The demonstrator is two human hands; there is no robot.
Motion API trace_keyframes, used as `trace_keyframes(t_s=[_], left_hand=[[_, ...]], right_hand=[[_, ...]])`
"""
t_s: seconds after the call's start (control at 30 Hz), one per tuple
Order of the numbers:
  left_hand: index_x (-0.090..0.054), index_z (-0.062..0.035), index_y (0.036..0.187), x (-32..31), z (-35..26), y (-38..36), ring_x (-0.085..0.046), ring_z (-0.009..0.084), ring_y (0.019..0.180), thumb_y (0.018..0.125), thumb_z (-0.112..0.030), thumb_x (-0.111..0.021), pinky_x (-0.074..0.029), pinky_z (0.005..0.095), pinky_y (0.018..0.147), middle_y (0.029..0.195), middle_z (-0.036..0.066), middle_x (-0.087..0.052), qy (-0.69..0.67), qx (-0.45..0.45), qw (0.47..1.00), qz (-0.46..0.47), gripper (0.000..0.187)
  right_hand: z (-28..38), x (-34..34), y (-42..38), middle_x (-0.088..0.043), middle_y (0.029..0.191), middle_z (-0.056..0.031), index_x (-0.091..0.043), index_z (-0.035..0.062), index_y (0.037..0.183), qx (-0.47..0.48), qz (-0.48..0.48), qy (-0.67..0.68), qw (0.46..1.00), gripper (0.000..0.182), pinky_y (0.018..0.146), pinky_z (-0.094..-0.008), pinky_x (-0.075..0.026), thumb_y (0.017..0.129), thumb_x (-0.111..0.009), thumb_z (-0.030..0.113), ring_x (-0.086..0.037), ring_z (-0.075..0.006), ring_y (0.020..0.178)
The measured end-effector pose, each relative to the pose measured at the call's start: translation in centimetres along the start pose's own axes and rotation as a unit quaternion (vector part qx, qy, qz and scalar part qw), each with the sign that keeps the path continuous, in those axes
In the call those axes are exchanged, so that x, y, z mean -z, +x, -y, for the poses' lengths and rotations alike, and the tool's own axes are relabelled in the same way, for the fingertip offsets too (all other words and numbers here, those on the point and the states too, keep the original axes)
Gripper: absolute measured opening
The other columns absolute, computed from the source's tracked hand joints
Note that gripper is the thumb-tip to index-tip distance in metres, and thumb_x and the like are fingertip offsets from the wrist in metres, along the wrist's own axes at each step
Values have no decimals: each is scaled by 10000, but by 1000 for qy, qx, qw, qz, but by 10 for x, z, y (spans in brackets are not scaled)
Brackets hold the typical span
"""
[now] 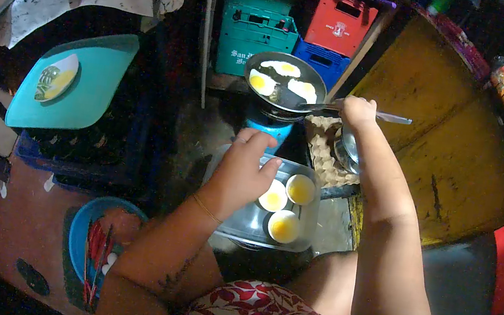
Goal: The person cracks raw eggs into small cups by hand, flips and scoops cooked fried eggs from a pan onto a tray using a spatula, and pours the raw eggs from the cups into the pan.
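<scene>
My right hand point(359, 113) is closed round the handle of a spatula point(393, 118). The spatula's dark blade lies in a black frying pan point(282, 106), at the edge of the right-hand egg. Three fried eggs are in the pan: one at the back point(286, 69), one at the left point(262, 83) and one at the right point(303, 91). My left hand point(250, 164), fingers apart and holding nothing, hovers over a clear plastic tray point(241, 229). Three small white cups with yellow contents stand in the tray: one upper right point(300, 190), one near my thumb point(273, 196), one lower point(284, 227).
Behind the pan stand green crates point(257, 44), a red crate point(342, 21) and a blue crate point(322, 57). An egg carton point(321, 145) sits right of the stove. At left are a turquoise tray point(100, 63) with a plate point(58, 78) and a blue basin point(79, 233).
</scene>
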State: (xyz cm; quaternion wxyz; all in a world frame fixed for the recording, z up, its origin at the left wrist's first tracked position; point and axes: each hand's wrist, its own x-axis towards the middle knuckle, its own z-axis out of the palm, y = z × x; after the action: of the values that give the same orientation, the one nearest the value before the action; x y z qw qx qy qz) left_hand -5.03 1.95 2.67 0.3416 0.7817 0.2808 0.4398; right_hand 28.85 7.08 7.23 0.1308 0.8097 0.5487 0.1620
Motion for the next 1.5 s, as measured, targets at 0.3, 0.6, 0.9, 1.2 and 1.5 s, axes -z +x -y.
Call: trace_keyframes(t_s=[0.3,0.6,0.9,1.2,1.5], left_hand=[[-614,-24,1077,-6,4,0,-611,245,881,794,-50,-721,-553,339,680,1060,144,-562,-15,-19,1000,-4,303],[-617,-19,1039,-8,7,1,-610,275,861,770,-90,-735,-527,385,746,1043,162,-577,25,-36,999,1,302],[-611,-24,1014,0,12,-5,-605,398,952,778,-112,-729,-512,444,838,1054,202,-597,2,27,999,35,278],[-634,-26,1025,-11,18,-12,-624,366,922,787,-168,-742,-513,446,828,1014,185,-608,53,26,995,81,297],[-582,15,1196,-45,13,-15,-633,393,973,851,-265,-718,-498,450,894,1093,249,-630,31,60,992,111,464]], right_hand=[[-15,40,3,-729,1031,-100,-749,162,952,26,-10,10,1000,204,875,-500,-459,847,-583,216,-689,-288,1001],[50,117,16,-734,987,-75,-762,162,896,35,-150,-124,980,220,846,-446,-418,848,-547,169,-688,-247,948],[60,115,-6,-689,991,-58,-762,151,883,55,-292,-186,937,212,863,-442,-372,843,-557,186,-606,-253,1035],[44,78,-39,-703,1120,-111,-740,157,1055,-197,-34,139,970,265,877,-477,-502,886,-536,170,-679,-298,1029],[72,-25,-16,-642,682,-65,-646,104,900,-200,208,798,529,115,469,-382,-488,921,-552,168,-629,-199,588]])
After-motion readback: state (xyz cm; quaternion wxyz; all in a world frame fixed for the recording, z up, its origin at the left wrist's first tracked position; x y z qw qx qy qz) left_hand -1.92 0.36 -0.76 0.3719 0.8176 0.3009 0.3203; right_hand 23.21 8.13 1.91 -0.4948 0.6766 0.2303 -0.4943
